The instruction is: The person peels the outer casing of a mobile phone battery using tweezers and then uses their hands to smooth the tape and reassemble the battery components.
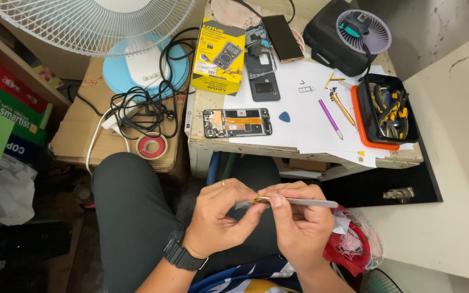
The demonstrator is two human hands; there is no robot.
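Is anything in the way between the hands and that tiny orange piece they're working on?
No, nothing visible. The left hand pinches the small orange part in its fingertips, and the right hand holds grey tweezers with the tips right at it. Both are over the lap, below the table.

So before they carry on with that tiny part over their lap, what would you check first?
1. Small orange strip part pinched between both hands: ok, left hand and right hand meet on it.
2. Slim grey metal tweezers in the right hand, tip at the part: ok.
3. Part over a safe surface: not ok, it is over the lap, off the wooden table.
4. Opened black phone body lying flat on the white paper sheet: ok.
5. Blue triangular pick in reach: ok, beside the phone body.
6. Part undamaged: cannot tell, too small.
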